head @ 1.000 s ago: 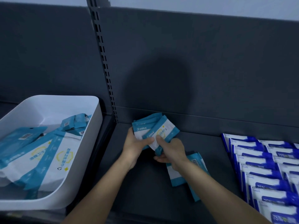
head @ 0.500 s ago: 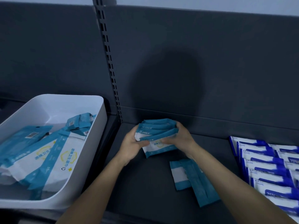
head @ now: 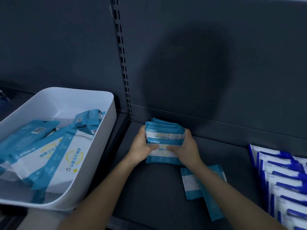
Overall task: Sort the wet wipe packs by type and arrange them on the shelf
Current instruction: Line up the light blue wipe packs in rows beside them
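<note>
teal wet wipe packs [head: 164, 140] stand stacked at the back of the shelf [head: 157, 188] — left hand [head: 141, 146] and right hand [head: 187, 146] curl round the sides, squeezing them square, likely to keep this type apart from the blue packs [head: 282, 171].

A white tub [head: 66, 103] sits left of a slotted metal upright [head: 123, 63].
</note>
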A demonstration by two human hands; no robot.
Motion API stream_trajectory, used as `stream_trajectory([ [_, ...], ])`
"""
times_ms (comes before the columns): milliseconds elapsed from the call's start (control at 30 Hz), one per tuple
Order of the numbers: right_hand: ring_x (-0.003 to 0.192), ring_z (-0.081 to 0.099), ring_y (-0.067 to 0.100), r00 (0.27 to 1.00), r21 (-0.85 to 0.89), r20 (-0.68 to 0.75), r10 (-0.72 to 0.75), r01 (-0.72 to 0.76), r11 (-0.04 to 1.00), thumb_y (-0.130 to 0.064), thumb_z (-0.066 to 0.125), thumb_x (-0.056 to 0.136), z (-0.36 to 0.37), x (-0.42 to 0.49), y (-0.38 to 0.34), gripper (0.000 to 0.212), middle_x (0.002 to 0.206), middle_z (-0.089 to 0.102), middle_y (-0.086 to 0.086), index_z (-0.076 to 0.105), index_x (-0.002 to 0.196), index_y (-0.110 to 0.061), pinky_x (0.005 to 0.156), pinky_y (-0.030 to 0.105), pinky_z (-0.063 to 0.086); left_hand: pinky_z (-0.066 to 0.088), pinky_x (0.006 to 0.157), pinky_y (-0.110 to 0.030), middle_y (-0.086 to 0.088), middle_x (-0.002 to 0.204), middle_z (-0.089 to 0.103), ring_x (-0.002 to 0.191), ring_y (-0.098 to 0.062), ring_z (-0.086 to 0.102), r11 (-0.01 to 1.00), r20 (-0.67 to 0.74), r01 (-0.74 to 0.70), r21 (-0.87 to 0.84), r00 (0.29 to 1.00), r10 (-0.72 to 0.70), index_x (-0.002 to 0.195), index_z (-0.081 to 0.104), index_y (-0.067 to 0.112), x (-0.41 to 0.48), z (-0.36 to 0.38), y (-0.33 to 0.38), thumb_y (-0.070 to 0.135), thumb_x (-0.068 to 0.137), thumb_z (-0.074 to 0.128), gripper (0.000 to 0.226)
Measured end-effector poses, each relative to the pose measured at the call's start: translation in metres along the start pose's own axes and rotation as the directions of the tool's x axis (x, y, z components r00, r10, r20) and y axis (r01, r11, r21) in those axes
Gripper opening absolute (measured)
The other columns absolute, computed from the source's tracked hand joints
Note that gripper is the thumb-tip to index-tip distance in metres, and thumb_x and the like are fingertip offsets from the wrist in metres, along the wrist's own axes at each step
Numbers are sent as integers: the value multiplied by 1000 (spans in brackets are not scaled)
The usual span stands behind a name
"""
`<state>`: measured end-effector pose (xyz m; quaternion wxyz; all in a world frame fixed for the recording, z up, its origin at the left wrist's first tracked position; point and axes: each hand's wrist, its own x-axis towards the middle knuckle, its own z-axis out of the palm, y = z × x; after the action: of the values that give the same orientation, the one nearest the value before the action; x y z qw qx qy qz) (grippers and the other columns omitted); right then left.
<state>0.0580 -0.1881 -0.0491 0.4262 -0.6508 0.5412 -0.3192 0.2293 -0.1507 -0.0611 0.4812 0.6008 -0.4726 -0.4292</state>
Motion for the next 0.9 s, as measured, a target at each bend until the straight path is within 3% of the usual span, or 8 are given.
stream_trajectory([
  [67, 90, 55, 5, 997, -35, -71, -22, 20, 999, -11, 80, 75, 4, 2, -3, 52, 98, 56, -10, 45, 113, -16, 76, 16, 45, 51, 90, -29, 3, 110, 63, 104, -13, 61, 999, -92, -32, 10, 995, 33, 109, 48, 35, 2, -1, -2, -8, 79, 69, 57],
  [233, 74, 56, 1, 982, 15, -169, -79, 82, 996, -18, 76, 80, 15, 7, -8, 32, 85, 60, -7, 50, 99, -14, 62, 5, 41, 51, 92, -27, 6, 108, 65, 101, -6, 63, 998, -193, -62, -16, 980, 58, 119, 48, 27, 5, -7, -3, -14, 82, 61, 57],
  [333, 64, 51, 6, 991, 102, -132, -22, 36, 994, -22, 68, 87, 20, 13, -9, 22, 72, 55, -2, 51, 82, -11, 55, 9, 41, 48, 98, -27, 2, 120, 61, 109, -6, 60, 999, -199, -33, -12, 980, 30, 135, 39, 16, 5, -13, -5, -11, 85, 59, 61],
  [400, 71, 56, 12, 994, 139, -103, 44, -29, 990, -23, 65, 90, 25, 18, -7, 23, 77, 58, 2, 53, 85, -5, 58, 17, 45, 47, 100, -30, 1, 128, 57, 115, -9, 57, 1000, -193, 13, 2, 981, -13, 145, 30, 13, 3, -15, -6, -6, 88, 59, 67],
  [500, 72, 57, 10, 993, 107, -85, 84, -74, 991, -21, 62, 92, 30, 24, -10, 17, 81, 58, 0, 53, 88, -7, 59, 20, 44, 51, 95, -29, 3, 124, 61, 113, -10, 60, 999, -170, 15, 49, 985, -6, 143, 35, 14, 2, -16, -6, -7, 89, 55, 61],
  [700, 86, 61, 15, 990, 38, 63, 126, -128, 991, -19, 60, 92, 27, 39, -23, 12, 96, 63, 3, 57, 99, -10, 69, 26, 52, 52, 93, -46, 0, 121, 62, 108, -13, 62, 993, -162, 2, 116, 987, 17, 131, 45, 25, 3, -21, -12, 9, 78, 55, 56],
  [833, 92, 62, 14, 985, -3, 133, 114, -114, 993, -19, 65, 89, 20, 34, -23, 18, 102, 64, -1, 58, 106, -15, 79, 30, 53, 56, 87, -43, 4, 124, 60, 107, -14, 62, 984, -132, 21, 179, 991, 3, 136, 39, 36, -6, -20, -17, 16, 77, 59, 66],
  [900, 92, 62, 13, 975, -5, 181, 130, -131, 991, -13, 62, 90, 18, 29, -21, 16, 103, 64, -1, 56, 104, -19, 76, 28, 53, 55, 86, -34, 4, 123, 60, 106, -14, 62, 971, -123, 25, 239, 992, 5, 139, 38, 31, -10, -19, -13, 13, 81, 60, 65],
])
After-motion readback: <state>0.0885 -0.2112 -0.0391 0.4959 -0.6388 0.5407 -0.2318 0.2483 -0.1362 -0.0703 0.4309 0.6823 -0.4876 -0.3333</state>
